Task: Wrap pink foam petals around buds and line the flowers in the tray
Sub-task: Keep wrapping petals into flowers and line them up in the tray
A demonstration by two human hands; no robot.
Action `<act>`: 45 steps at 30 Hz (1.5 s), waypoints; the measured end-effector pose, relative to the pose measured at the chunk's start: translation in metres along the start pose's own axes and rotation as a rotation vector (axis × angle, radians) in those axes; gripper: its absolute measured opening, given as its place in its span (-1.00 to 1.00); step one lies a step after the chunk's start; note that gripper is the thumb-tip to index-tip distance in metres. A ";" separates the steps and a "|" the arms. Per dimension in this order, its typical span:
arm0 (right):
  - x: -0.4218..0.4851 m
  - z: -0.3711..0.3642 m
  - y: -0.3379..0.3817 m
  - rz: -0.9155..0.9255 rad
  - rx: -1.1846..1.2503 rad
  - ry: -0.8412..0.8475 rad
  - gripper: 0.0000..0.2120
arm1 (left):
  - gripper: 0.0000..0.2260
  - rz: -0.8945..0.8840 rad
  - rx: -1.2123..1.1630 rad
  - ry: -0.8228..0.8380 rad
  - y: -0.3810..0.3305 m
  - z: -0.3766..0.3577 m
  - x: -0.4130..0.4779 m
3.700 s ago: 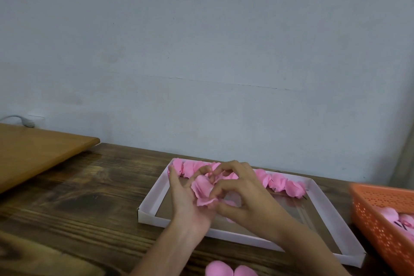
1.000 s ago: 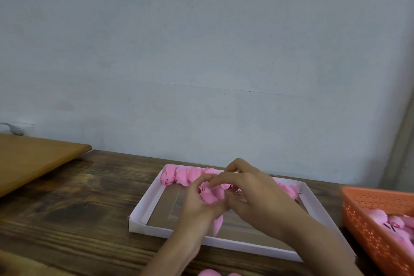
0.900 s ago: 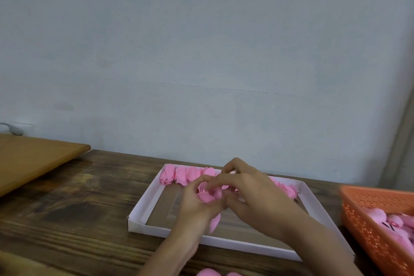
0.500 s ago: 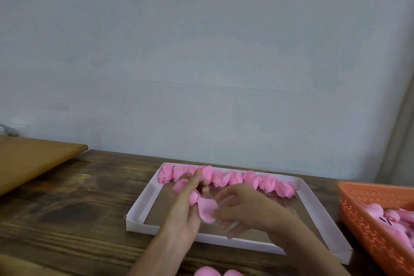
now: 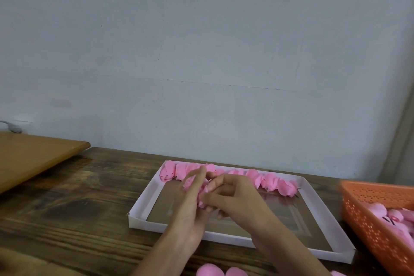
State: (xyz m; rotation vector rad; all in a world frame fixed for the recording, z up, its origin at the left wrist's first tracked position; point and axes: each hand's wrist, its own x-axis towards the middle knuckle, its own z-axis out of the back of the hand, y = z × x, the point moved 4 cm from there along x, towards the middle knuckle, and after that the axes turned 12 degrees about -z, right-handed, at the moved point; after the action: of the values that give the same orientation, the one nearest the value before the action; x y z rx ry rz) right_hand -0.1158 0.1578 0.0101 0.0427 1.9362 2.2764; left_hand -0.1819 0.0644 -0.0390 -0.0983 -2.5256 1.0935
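A pale wall (image 5: 201,51) fills the upper part of the view. Below it runs a dark wooden table (image 5: 78,204), with a lighter wooden top (image 5: 29,157) beside it at the left, cut off by the frame.

A shallow white tray (image 5: 143,199) lies on the dark table. A row of finished flowers (image 5: 275,182) lines its far wall, partly hidden by the hands, so no count is possible. At the right an orange basket (image 5: 363,215), cropped by the edge, holds a heap of pink pieces (image 5: 380,210) with small dark marks too blurred to identify.

Both hands meet over the tray's left half. The left hand (image 5: 190,206) lies with its fingers stretched nearly straight against the pink foam flower (image 5: 190,182); its thumb is hidden. The right hand (image 5: 239,201) curls its fingers and pinches the same flower from the other side. Motion blur and the fingers cover most of it.

Loose pink petals (image 5: 210,270) lie at the bottom edge, cut off.
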 end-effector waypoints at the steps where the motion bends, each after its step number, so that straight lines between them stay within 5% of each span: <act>1: 0.000 -0.001 -0.001 0.006 0.013 -0.012 -0.90 | -0.51 0.006 -0.001 -0.001 0.000 0.000 0.000; 7: 0.000 -0.005 -0.002 0.134 0.007 -0.134 -0.75 | -0.48 0.052 -0.109 -0.039 0.003 0.001 0.001; 13: -0.008 -0.014 0.000 0.302 -0.462 -0.318 -0.65 | -0.59 0.100 -0.204 -0.102 0.003 0.005 -0.003; 20: -0.015 -0.012 0.004 0.414 -0.654 -0.522 -0.92 | -0.56 0.088 -0.161 -0.024 -0.001 0.000 -0.004; 28: -0.016 -0.015 0.010 0.444 -0.792 -0.534 -0.90 | -0.49 0.023 -0.140 0.115 -0.001 -0.003 -0.004; 34: -0.011 -0.004 0.006 0.380 -0.669 -0.514 -0.81 | -0.48 -0.034 -0.156 0.167 -0.008 -0.008 -0.006; 45: -0.012 0.008 0.024 0.422 -0.699 -0.277 -0.91 | -0.50 -0.068 -0.140 0.049 -0.013 -0.003 0.001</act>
State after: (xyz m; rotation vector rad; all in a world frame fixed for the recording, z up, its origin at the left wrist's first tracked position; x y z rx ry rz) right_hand -0.1056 0.1600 0.0360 0.6919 0.9909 2.8879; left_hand -0.1807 0.0577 -0.0275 -0.0754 -2.5398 0.8770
